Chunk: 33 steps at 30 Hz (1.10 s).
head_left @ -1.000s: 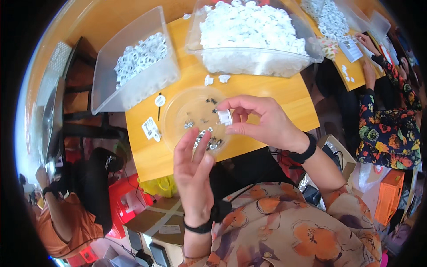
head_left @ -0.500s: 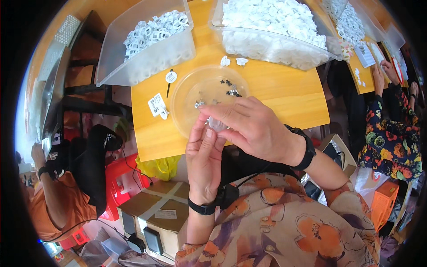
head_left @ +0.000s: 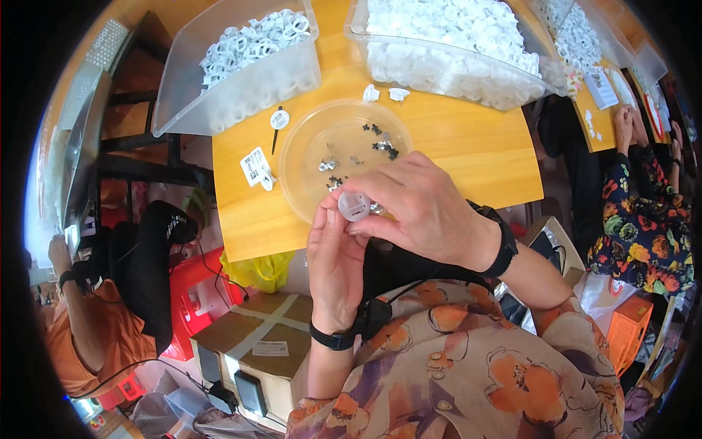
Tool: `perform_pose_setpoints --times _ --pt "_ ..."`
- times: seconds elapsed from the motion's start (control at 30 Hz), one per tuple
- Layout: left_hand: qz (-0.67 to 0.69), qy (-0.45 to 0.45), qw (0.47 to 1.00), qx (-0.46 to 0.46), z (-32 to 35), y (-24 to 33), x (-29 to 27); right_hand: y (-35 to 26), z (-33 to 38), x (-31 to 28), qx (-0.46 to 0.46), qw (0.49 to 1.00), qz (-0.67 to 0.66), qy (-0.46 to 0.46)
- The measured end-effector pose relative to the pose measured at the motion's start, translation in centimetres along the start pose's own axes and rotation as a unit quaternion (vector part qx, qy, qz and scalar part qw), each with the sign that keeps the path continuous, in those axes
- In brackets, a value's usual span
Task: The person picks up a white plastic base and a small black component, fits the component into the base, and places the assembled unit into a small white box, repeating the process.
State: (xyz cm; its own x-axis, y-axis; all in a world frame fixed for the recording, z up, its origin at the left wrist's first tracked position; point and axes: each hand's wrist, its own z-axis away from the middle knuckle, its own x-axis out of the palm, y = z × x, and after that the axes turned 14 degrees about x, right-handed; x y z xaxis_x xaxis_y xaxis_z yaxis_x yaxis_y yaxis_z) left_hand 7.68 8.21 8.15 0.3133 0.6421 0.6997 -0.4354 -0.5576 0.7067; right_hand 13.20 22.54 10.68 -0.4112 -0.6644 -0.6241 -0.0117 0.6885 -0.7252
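Note:
Between the fingertips of both hands I hold a small round translucent white plastic piece (head_left: 354,206), its flat face with slots turned up. My left hand (head_left: 338,252) pinches its left edge with thumb and fingers. My right hand (head_left: 420,205) grips it from the right, thumb below and index finger above. Just beyond my fingers lies a shallow round clear tray (head_left: 296,157) on the wooden table. Small black pieces (head_left: 380,139) and small silver metal pieces (head_left: 327,164) lie in it. The near part of the tray is hidden by my hands.
Two clear bins stand at the back: the left bin (head_left: 241,110) with white rings, the right bin (head_left: 453,80) heaped with white parts. Two white pieces (head_left: 384,93), a black stick with a round label (head_left: 279,119) and a white tag (head_left: 256,167) lie nearby. Co-workers sit at both sides.
The white piece has turned so that its slotted face shows. My right hand's fingers have drawn back slightly, uncovering more of the tray's black pieces.

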Motion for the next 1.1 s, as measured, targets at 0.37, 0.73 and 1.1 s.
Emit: perform_pose_setpoints --times 0.37,0.73,1.1 --pt "-0.021 -0.038 0.999 0.002 0.0 0.0 -1.2 0.1 0.4 -0.5 0.010 0.999 0.011 -0.042" --pt "-0.034 -0.015 0.999 0.034 0.2 -0.2 0.0 -0.4 1.0 0.9 0.042 0.996 0.055 0.061" --pt "0.009 0.025 0.999 0.039 0.1 -0.1 -2.2 3.7 -0.4 -1.9 0.105 0.991 0.080 0.040"
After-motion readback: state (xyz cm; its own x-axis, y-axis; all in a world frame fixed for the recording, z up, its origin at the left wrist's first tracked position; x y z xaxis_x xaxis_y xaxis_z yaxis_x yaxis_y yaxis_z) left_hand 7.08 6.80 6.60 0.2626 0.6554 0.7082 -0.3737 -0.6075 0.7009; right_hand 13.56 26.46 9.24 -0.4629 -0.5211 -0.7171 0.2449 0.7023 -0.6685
